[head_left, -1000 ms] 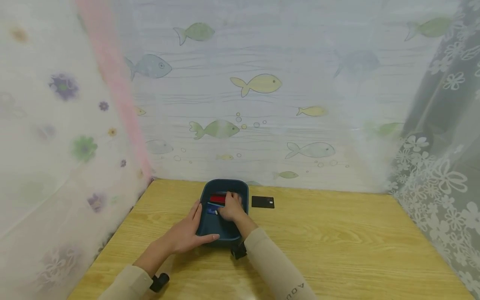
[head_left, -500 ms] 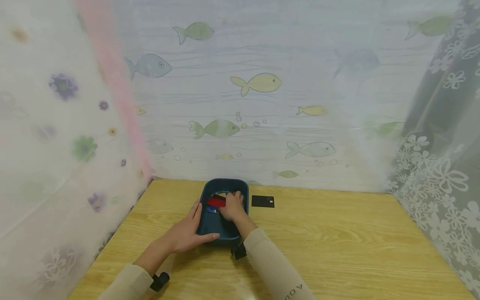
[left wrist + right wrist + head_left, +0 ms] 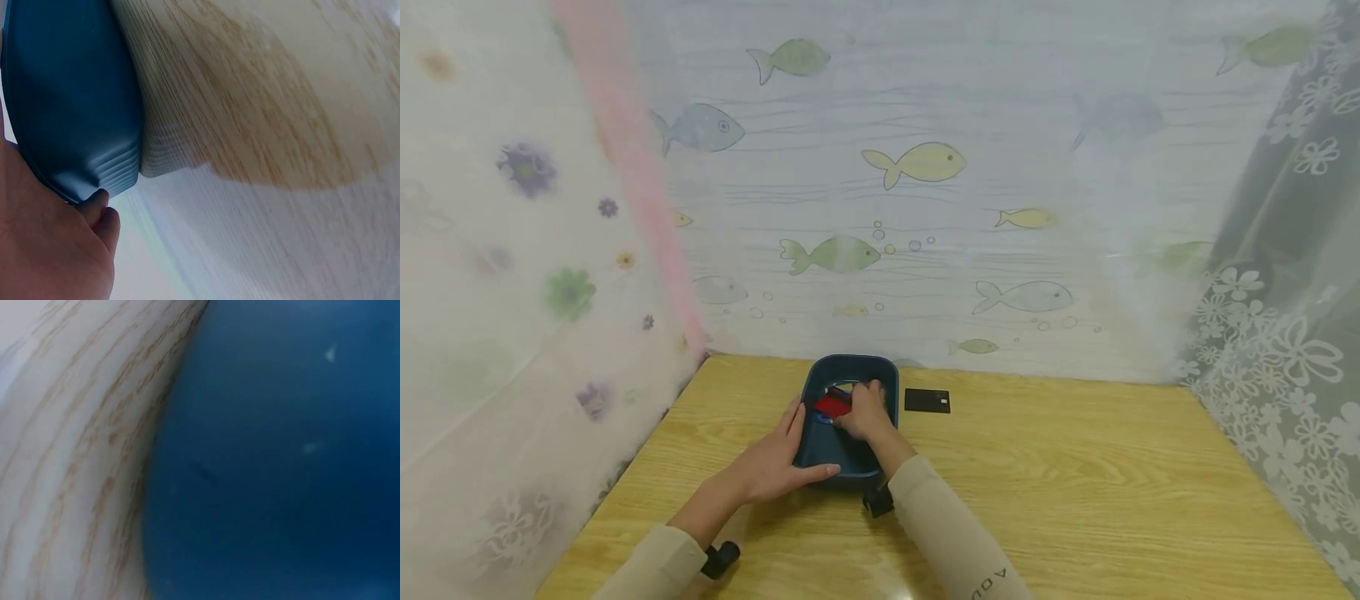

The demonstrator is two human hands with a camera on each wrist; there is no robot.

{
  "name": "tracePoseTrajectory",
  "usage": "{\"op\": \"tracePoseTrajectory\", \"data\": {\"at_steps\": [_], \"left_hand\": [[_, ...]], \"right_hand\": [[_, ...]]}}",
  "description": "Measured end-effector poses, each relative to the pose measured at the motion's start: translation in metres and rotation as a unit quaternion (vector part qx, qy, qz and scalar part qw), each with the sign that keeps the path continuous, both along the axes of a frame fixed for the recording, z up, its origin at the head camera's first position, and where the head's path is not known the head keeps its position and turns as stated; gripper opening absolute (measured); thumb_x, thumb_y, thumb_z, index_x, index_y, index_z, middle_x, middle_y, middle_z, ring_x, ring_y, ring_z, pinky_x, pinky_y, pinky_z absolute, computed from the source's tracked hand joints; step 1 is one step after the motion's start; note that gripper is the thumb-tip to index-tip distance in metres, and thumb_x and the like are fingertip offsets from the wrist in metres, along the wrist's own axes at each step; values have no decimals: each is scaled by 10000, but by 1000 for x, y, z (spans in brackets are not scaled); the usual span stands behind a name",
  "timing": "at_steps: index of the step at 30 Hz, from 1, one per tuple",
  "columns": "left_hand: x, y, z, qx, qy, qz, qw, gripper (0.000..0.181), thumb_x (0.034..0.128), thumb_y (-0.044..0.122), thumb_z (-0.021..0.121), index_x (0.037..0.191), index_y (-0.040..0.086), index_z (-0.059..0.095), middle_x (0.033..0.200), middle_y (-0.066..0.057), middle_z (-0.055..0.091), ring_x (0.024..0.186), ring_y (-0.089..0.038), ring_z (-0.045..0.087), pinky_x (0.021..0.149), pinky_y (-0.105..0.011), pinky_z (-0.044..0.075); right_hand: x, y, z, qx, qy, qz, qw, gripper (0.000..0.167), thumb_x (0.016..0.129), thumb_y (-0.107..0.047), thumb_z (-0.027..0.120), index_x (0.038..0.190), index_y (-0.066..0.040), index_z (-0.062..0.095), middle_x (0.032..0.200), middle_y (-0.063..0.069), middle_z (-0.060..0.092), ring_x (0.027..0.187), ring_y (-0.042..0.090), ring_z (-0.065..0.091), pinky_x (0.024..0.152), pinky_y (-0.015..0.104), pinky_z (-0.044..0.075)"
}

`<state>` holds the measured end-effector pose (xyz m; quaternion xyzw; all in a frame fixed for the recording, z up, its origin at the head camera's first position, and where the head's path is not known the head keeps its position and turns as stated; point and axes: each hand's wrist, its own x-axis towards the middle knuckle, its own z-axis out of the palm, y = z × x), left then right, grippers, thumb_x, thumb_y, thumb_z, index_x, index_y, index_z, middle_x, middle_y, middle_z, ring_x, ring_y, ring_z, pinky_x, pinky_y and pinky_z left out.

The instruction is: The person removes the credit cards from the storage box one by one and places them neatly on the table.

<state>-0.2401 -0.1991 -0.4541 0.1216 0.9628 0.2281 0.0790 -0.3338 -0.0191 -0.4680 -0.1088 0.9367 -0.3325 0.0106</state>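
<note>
A dark blue plastic bin (image 3: 847,477) stands near the table's far edge. My left hand (image 3: 767,468) spans its near left corner, straight fingers along the left wall and thumb on the near rim. In the left wrist view, fingertips touch the rim of the bin (image 3: 75,94). Inside the bin, my right hand (image 3: 867,417) holds a red card (image 3: 832,407) with a black stripe, tilted, at thumb and fingers. The fingertips are partly hidden. A blue card (image 3: 823,419) shows below the red one. Bin plastic (image 3: 262,456) fills most of the right wrist view.
To the right of the bin, a black bank card (image 3: 927,401) with a pale chip lies on the wooden table (image 3: 1075,483). A fish-print curtain (image 3: 925,250) hangs behind the table. Black wrist cameras (image 3: 722,559) are strapped under the sleeves.
Within the bin the red card has turned and slid toward me, covering more of the blue card. The left hand, the bin and the black bank card have stayed in place.
</note>
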Motion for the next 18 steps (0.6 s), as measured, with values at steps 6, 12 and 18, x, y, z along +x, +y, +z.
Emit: {"op": "tracePoseTrajectory", "data": {"at_steps": [6,12,18], "left_hand": [[-1,-1,-1,9,40,-33,10000,1265,825,849,560,1647,72,-6,1721,-97,-72,1430,-417,424,1072,-564,433],[-1,-1,-1,58,57,-93,9999,1259,838,837,561,1643,54,-8,1718,-108,-76,1401,-419,458,1046,-558,455],[0,-1,-1,33,69,-96,9999,1255,839,838,557,1644,61,-13,1720,-103,-76,1388,-413,475,1035,-553,465]], "right_hand": [[0,0,0,21,56,125,9999,429,839,-212,867,1134,23,664,1214,207,515,1131,370,489,975,501,475],[2,0,0,14,59,282,9996,447,844,-204,861,1196,1,676,1228,202,525,1155,378,473,992,522,461],[3,-1,1,26,54,319,9995,489,848,-212,855,1243,1,662,1232,198,522,1157,373,463,991,520,458]]}}
